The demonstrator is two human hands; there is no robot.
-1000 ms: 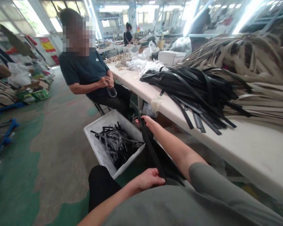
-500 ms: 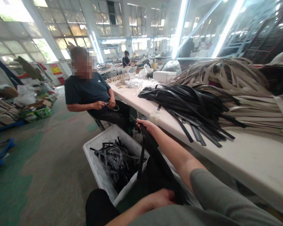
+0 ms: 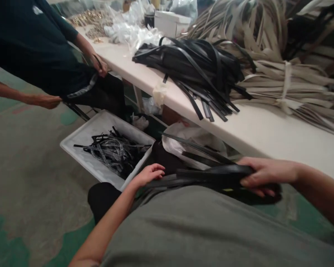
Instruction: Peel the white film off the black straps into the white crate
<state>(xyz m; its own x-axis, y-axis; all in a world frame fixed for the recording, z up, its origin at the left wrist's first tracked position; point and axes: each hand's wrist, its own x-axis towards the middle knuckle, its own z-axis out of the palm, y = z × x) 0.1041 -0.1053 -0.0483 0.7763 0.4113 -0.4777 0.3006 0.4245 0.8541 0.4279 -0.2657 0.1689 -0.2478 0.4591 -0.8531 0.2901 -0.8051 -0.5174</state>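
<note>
My right hand (image 3: pixel 260 176) is closed around one end of a bundle of black straps (image 3: pixel 211 173) lying across my lap. Several of their loose ends reach to the left and forward. At the bundle's left side, my left hand (image 3: pixel 149 174) is open, its fingers loosely stretched; it holds nothing, and I cannot tell whether it touches the straps. Just beyond it, a white plastic bin (image 3: pixel 80 155) holds a tangle of black strips (image 3: pixel 114 152), some with a greyish, shiny surface.
A white table (image 3: pixel 256 137) runs along the right, bearing a pile of black straps (image 3: pixel 189 70) and beige strap bundles (image 3: pixel 295 85). Clear plastic bags (image 3: pixel 128 29) and a white box (image 3: pixel 171 24) stand farther back. A co-worker (image 3: pixel 41 55) sits at left. Under the table is a white sack (image 3: pixel 180 139).
My view has tilted down. My right hand has drawn back from near the bin to my right side with the black straps. My left hand has moved forward to their left part.
</note>
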